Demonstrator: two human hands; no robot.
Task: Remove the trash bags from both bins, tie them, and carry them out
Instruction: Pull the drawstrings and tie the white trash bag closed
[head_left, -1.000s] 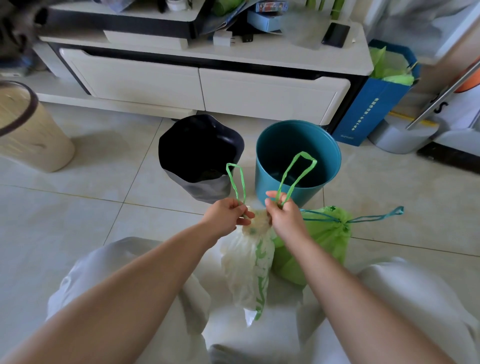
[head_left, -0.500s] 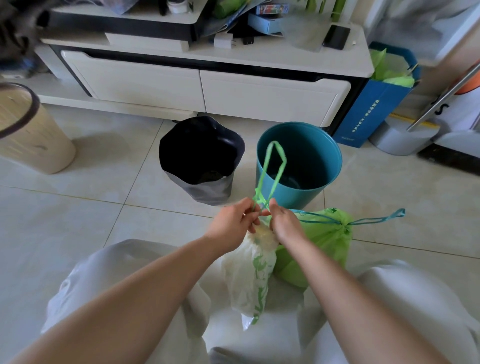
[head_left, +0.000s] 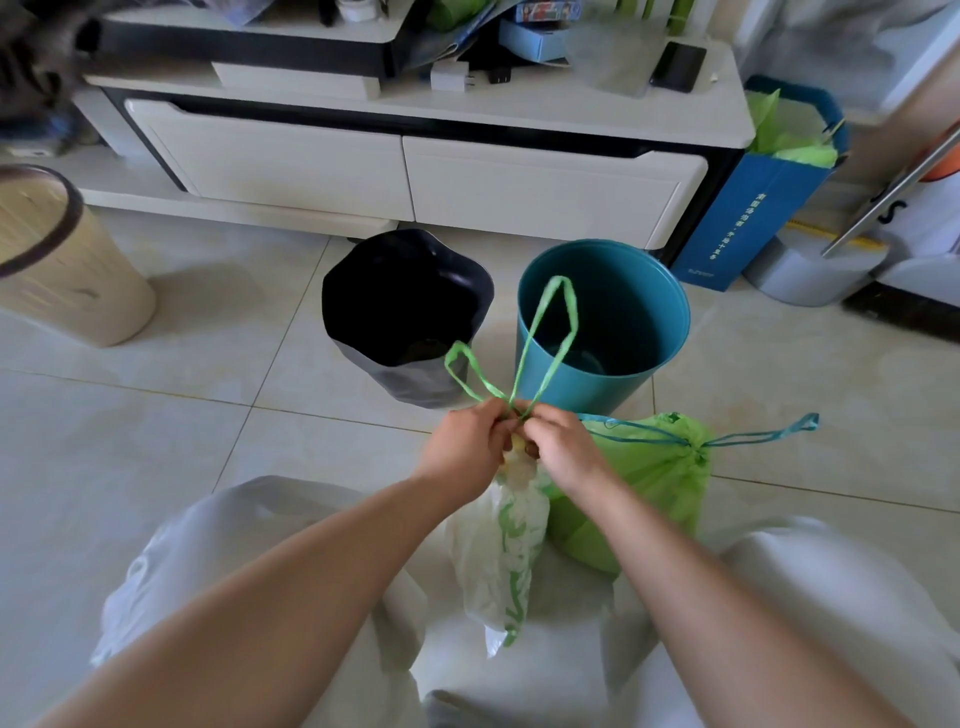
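Note:
A white trash bag (head_left: 501, 551) with green print hangs between my knees. My left hand (head_left: 470, 449) and my right hand (head_left: 558, 449) press together at its gathered neck, both gripping the green drawstring (head_left: 550, 338), whose two loops stick up above my fingers. A green trash bag (head_left: 644, 483) with a pulled teal drawstring lies on the floor just right of my right hand. Beyond my hands stand a black bin (head_left: 410, 317) and a teal bin (head_left: 605, 322), both without a liner.
A low white cabinet (head_left: 415, 171) with cluttered top runs along the back. A woven beige basket (head_left: 57, 260) stands at the left. A blue paper bag (head_left: 748, 208) with green plastic and a grey base stand at the right. Tiled floor surrounds the bins.
My hands, apart with one loop each a second ago, have come together at the bag's neck. The two green loops now cross and stand up from between my fingers.

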